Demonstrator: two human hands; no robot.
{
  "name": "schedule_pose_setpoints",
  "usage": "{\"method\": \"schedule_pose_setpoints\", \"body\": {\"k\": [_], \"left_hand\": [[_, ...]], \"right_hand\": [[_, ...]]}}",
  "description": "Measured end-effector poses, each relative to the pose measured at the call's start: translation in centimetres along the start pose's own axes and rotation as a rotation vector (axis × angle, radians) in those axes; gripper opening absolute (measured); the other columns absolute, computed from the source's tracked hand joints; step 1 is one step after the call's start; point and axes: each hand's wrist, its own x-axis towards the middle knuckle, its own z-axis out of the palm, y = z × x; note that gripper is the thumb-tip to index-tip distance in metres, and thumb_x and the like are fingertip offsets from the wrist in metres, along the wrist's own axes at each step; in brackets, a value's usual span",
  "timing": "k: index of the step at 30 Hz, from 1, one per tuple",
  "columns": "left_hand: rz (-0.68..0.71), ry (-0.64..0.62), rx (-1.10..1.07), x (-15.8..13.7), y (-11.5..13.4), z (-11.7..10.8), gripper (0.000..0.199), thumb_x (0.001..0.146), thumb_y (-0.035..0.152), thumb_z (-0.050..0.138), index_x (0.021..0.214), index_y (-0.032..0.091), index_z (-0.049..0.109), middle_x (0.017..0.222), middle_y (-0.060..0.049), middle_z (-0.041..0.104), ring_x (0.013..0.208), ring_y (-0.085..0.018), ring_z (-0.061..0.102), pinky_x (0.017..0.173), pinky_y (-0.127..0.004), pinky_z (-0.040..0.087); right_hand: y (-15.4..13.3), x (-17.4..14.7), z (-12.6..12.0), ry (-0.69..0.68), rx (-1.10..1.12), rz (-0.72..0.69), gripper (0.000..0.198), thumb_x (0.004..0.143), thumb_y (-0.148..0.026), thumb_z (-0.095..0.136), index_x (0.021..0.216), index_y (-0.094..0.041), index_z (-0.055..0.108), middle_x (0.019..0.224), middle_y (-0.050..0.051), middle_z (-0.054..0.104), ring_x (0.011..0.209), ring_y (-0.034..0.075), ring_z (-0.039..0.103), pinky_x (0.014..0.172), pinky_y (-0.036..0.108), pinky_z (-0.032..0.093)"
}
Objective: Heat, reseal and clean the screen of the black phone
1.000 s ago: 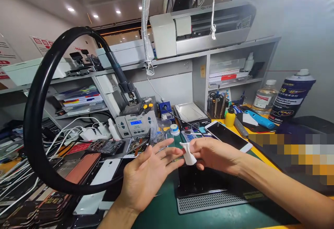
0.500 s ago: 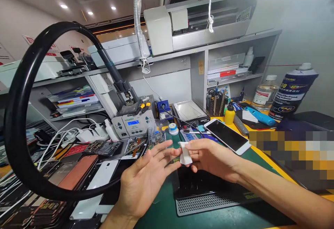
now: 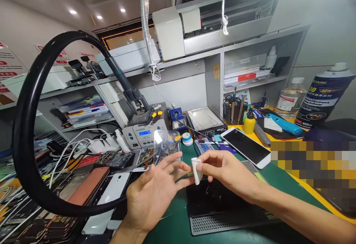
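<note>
My left hand (image 3: 158, 190), palm toward me, holds a clear screen protector (image 3: 167, 144) by its edges, thumb on one side and fingers on the other. Its rounded top rises above my fingers and catches the light; its lower outline is faint. A folded white wipe (image 3: 196, 170) is pinched between the thumb and fingers of my right hand (image 3: 222, 168), close to my left fingertips. Whether the wipe touches the protector I cannot tell. Below my hands a black glossy screen (image 3: 211, 199) lies on a grey perforated mat (image 3: 222, 223).
A black ring-shaped tube (image 3: 20, 125) arcs over the left side, above stacked phones and parts. A white phone (image 3: 246, 147), a yellow bottle (image 3: 249, 123) and a spray can (image 3: 324, 95) stand or lie at right. A soldering station (image 3: 143, 134) is behind.
The wipe has moved slightly down and turned in my right fingers. The protector's top now shows plainly above my left hand. My view has shifted a little.
</note>
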Motion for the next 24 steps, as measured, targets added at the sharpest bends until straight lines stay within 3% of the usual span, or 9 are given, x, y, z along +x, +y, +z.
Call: {"method": "schedule_pose_setpoints", "body": {"k": [4,8,11,14,18,24], "left_hand": [[-0.003,-0.033,0.025,-0.02,0.16,-0.17,0.064,0.087,0.048,0.058,0.133,0.003,0.059,0.112,-0.019,0.064,0.116,-0.036,0.052,0.111,-0.062,0.035],[-0.013,-0.047,0.067,-0.21,0.28,-0.3,0.065,0.084,0.049,0.061,0.133,0.006,0.06,0.111,-0.019,0.064,0.112,-0.034,0.053,0.108,-0.06,0.039],[-0.032,-0.046,0.09,-0.34,0.31,-0.36,0.066,0.084,0.05,0.061,0.133,0.006,0.06,0.109,-0.019,0.065,0.11,-0.034,0.054,0.106,-0.059,0.04],[-0.029,-0.034,0.095,-0.32,0.32,-0.42,0.065,0.085,0.05,0.06,0.131,0.005,0.061,0.109,-0.02,0.066,0.114,-0.037,0.055,0.106,-0.06,0.039],[-0.02,0.008,0.081,-0.18,0.27,-0.56,0.059,0.089,0.047,0.056,0.129,0.004,0.062,0.111,-0.022,0.068,0.115,-0.041,0.058,0.103,-0.057,0.04],[-0.054,0.015,0.069,0.08,0.15,-0.52,0.054,0.093,0.046,0.052,0.128,0.006,0.062,0.113,-0.023,0.069,0.097,-0.035,0.067,0.088,-0.05,0.049]], "right_hand": [[0.08,0.05,0.09,0.014,0.025,0.021,0.027,0.082,-0.041,0.076,0.093,-0.018,0.07,0.08,0.001,0.071,0.073,0.016,0.062,0.063,0.027,0.048],[-0.11,0.02,0.08,-0.019,0.091,0.088,0.039,0.081,-0.039,0.077,0.113,-0.018,0.068,0.099,0.004,0.072,0.08,0.016,0.064,0.068,0.028,0.05],[-0.29,0.03,-0.01,-0.097,0.11,0.099,0.029,0.082,-0.038,0.076,0.097,-0.014,0.074,0.09,0.005,0.072,0.077,0.015,0.062,0.07,0.028,0.049],[-0.32,0.06,-0.16,-0.065,0.173,0.07,0.023,0.079,-0.035,0.078,0.086,-0.014,0.073,0.078,0.003,0.071,0.072,0.014,0.06,0.07,0.028,0.048],[-0.17,0.04,-0.46,-0.006,0.245,0.066,0.023,0.078,-0.035,0.078,0.087,-0.016,0.07,0.073,-0.001,0.065,0.064,0.012,0.058,0.064,0.028,0.049],[0.05,0.2,-0.78,-0.007,0.265,0.094,0.024,0.08,-0.035,0.076,0.091,-0.015,0.069,0.067,-0.002,0.061,0.058,0.011,0.054,0.057,0.027,0.049]]}}
